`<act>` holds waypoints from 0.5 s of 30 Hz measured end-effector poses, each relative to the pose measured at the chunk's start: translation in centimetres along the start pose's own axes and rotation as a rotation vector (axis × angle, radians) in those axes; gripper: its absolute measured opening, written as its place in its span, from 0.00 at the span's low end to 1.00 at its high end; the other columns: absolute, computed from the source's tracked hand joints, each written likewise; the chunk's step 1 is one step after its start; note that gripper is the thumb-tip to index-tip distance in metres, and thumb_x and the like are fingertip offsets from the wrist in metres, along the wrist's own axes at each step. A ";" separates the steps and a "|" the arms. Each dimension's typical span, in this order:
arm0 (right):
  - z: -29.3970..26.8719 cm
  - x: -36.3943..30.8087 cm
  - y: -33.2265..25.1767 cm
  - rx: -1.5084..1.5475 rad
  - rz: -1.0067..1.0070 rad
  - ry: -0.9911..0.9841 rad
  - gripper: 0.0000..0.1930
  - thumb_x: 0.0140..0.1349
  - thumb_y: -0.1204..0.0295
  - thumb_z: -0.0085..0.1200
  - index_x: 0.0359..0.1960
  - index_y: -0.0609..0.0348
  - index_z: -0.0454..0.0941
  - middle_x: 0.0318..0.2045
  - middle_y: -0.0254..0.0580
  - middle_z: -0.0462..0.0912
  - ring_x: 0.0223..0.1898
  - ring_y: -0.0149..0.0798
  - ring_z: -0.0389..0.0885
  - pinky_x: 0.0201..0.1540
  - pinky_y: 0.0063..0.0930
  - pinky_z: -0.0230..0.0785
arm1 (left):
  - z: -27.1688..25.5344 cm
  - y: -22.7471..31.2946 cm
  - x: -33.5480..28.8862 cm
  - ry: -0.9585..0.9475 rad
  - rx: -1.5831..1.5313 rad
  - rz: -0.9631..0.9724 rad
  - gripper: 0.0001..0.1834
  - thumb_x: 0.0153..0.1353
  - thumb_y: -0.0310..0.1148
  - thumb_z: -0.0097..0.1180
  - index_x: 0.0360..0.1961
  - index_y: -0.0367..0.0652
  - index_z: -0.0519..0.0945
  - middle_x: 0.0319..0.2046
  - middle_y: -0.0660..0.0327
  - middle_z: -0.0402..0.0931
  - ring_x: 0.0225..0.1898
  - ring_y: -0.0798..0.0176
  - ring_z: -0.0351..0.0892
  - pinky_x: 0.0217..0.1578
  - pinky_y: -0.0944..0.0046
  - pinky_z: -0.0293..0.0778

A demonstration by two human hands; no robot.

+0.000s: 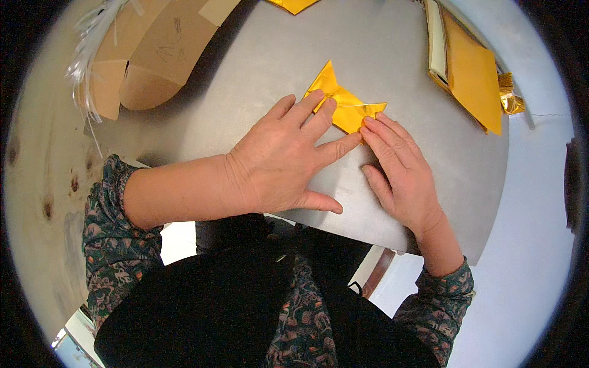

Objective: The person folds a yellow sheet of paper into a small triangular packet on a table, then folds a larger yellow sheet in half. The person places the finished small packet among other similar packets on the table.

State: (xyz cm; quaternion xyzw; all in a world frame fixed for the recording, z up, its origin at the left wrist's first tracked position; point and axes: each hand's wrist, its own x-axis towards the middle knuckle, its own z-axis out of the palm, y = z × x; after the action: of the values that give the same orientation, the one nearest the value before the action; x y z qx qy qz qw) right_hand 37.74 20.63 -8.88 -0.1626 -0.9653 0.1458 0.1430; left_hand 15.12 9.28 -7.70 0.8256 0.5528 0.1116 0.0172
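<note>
A folded piece of shiny gold paper [350,105] lies on the grey metal table [245,80], with one pointed corner toward the far side and another toward the right. My left hand [288,147] rests on its left and near parts, fingers spread and thumb stretched out over the table. At the paper's right end, my right hand [402,165] presses with its fingertips, the fingers lying close together and the thumb apart from them. The fingers of both hands cover parts of the near edge.
An open cardboard box [162,61] stands at the far left, with white plastic strips [92,67] hanging over its side. At the far right edge lies a stack of gold paper sheets [472,73], beside a crumpled gold piece [510,98]. Another gold paper piece [294,5] shows at the top.
</note>
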 end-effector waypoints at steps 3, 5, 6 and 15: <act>0.0 -0.1 0.0 0.016 0.005 0.015 0.29 0.56 0.71 0.63 0.61 0.61 0.74 0.62 0.47 0.74 0.67 0.49 0.70 0.71 0.42 0.61 | 0.0 0.3 0.2 -0.015 0.002 -0.019 0.53 0.48 0.71 0.59 0.70 0.52 0.68 0.61 0.38 0.66 0.65 0.35 0.64 0.64 0.42 0.62; -0.1 -0.1 0.2 0.035 0.007 0.024 0.29 0.56 0.71 0.63 0.62 0.61 0.74 0.62 0.47 0.74 0.67 0.49 0.70 0.71 0.43 0.61 | 0.1 0.7 0.3 -0.034 0.019 -0.029 0.52 0.48 0.71 0.59 0.70 0.52 0.68 0.61 0.38 0.65 0.65 0.35 0.63 0.64 0.41 0.62; -0.1 -0.2 0.2 0.014 0.015 0.007 0.29 0.56 0.71 0.62 0.62 0.60 0.73 0.63 0.47 0.74 0.67 0.48 0.70 0.71 0.43 0.60 | 0.2 0.8 0.3 -0.047 0.036 -0.031 0.52 0.48 0.71 0.59 0.70 0.52 0.68 0.61 0.38 0.65 0.65 0.34 0.63 0.64 0.40 0.61; -0.4 -0.2 0.2 -0.247 0.131 -0.067 0.26 0.67 0.63 0.53 0.67 0.48 0.71 0.67 0.32 0.72 0.71 0.41 0.63 0.76 0.55 0.39 | 0.4 1.0 0.1 -0.015 0.068 -0.028 0.48 0.51 0.72 0.58 0.65 0.49 0.74 0.59 0.39 0.65 0.65 0.37 0.60 0.62 0.38 0.61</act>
State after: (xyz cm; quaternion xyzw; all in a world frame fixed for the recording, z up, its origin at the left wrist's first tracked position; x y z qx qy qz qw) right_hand 38.10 20.84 -8.61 -0.2368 -0.9674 0.0400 0.0798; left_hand 16.16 9.02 -7.89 0.8186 0.5679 0.0862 -0.0053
